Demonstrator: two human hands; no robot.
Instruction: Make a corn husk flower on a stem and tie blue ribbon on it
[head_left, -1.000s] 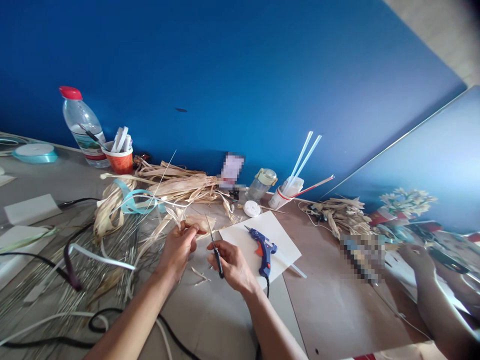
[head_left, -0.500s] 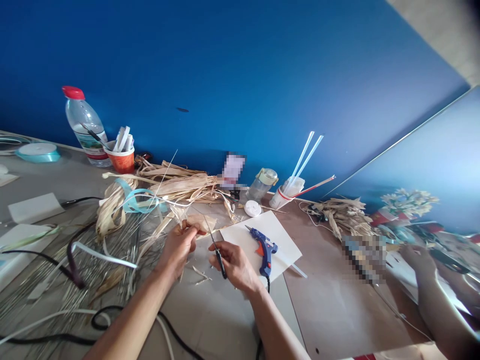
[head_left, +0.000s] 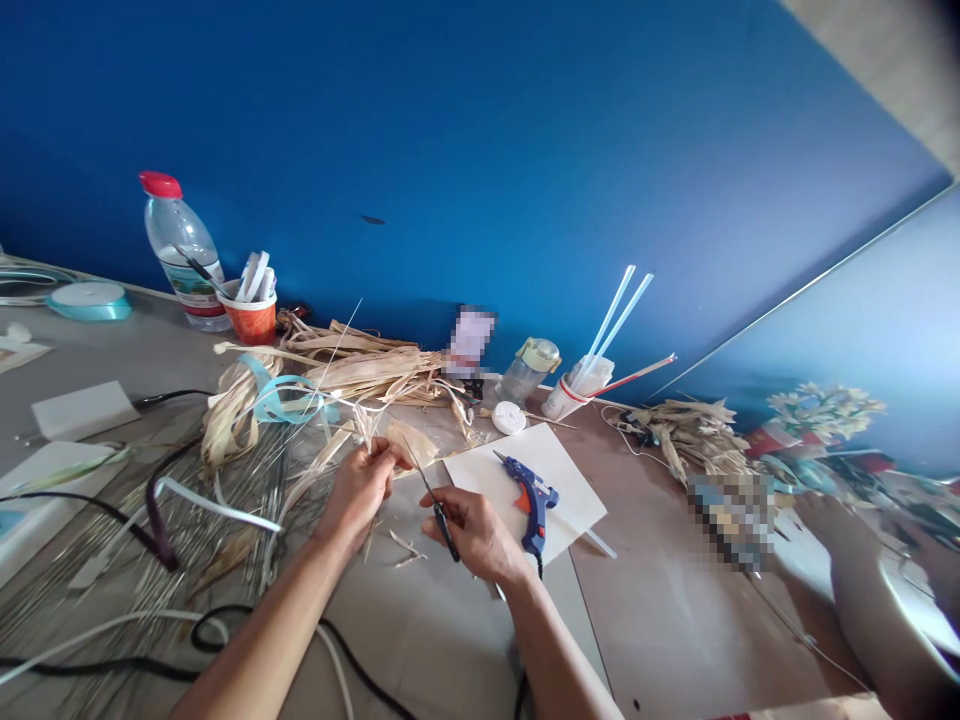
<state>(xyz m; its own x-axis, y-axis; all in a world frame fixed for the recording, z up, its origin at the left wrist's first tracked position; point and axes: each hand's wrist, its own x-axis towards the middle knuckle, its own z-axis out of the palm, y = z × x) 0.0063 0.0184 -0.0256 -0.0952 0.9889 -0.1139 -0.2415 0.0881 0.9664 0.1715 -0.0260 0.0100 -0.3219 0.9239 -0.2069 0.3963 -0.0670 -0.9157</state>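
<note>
My left hand (head_left: 366,488) is closed in a pinch on a pale piece of dried husk (head_left: 418,441), its fingertips partly hiding it. My right hand (head_left: 471,532) grips dark-handled scissors (head_left: 445,528), seen nearly edge-on. Their thin blades point up and left, close to the husk; whether they touch it I cannot tell. Behind both hands lies a bundle of dried husks (head_left: 367,360). A blue glue gun (head_left: 535,505) rests on a white sheet (head_left: 574,500) to the right of my right hand.
Many thin wires (head_left: 172,535) and black cables (head_left: 360,665) spread over the left of the table. At the back stand a bottle (head_left: 180,245), a red cup (head_left: 251,322), a jar (head_left: 527,372) and a cup with glue sticks (head_left: 564,398). Another person's arm (head_left: 862,600) is at far right.
The view has shifted slightly, so things sit a little further right. My hands keep their holds on the husk and scissors. The other person's arm has moved slightly.
</note>
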